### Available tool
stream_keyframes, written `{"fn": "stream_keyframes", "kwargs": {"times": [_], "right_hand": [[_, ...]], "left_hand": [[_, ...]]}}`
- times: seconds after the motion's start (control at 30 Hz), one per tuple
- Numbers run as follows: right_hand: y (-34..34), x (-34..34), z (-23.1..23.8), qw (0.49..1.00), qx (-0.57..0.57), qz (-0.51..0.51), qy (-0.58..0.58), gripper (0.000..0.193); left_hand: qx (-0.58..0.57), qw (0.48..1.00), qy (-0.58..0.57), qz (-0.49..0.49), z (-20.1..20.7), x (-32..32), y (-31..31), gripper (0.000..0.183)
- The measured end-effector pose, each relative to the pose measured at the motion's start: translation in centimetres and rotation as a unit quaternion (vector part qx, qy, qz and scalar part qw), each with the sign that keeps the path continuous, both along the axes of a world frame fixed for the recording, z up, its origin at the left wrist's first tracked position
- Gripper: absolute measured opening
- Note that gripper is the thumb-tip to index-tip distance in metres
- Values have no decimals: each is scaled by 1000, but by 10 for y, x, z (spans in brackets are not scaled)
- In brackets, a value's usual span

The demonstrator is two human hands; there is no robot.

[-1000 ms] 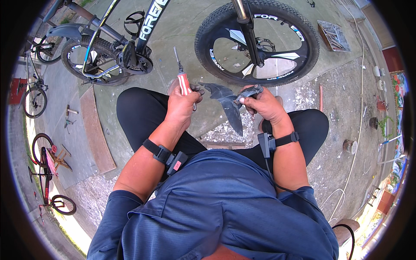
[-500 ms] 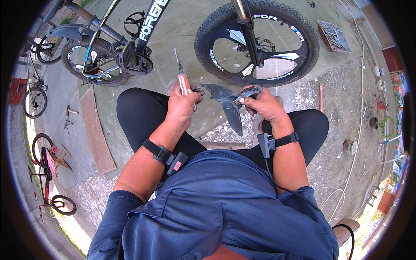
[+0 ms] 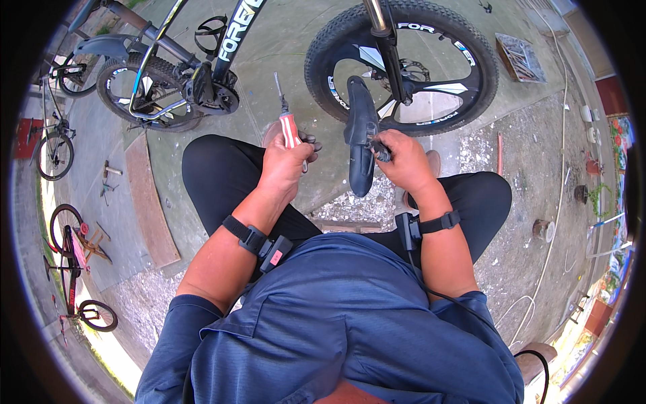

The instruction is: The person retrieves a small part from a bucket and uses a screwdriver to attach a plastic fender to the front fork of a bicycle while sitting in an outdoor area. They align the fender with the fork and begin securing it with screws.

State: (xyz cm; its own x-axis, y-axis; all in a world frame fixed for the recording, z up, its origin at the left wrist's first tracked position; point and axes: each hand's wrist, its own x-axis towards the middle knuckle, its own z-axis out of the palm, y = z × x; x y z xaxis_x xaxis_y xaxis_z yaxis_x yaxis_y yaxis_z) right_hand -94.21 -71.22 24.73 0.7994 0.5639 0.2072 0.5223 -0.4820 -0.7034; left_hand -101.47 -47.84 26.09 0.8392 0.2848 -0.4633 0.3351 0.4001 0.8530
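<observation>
My left hand [image 3: 286, 156] is closed round the red-and-white handle of a screwdriver [image 3: 289, 130], its thin metal shaft pointing up and away from me. A small metallic end pokes out below that hand; I cannot tell if it belongs to the screwdriver. In my right hand [image 3: 404, 158] is a black plastic bicycle mudguard [image 3: 361, 124], gripped by the bracket [image 3: 380, 149] at its side. The mudguard stands lengthwise between my hands, its far end overlapping the front wheel [image 3: 441, 111] in view. Both hands are above my bent knees, and the two things are apart.
A mountain bike [image 3: 222, 50] stands ahead, its wheels close beyond my hands. To the left lie a curved brown board [image 3: 149, 202] and a hammer [image 3: 112, 168]. More bikes [image 3: 70, 269] are at far left. A tray of tools [image 3: 520, 58] sits at far right.
My right hand has turned the mudguard from a sideways, splayed view to lengthwise, swinging one end up toward the wheel. The left hand with the screwdriver has barely moved.
</observation>
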Motion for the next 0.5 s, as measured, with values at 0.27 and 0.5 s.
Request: {"fn": "stream_keyframes", "kwargs": {"times": [0.27,0.5], "right_hand": [[9,-9,19,993,-51,-7,-105,37],[11,-12,23,991,-20,-10,-135,39]], "left_hand": [[9,1000,5,-5,-2,1,1,31],[0,1000,0,1,-3,1,0,31]]}}
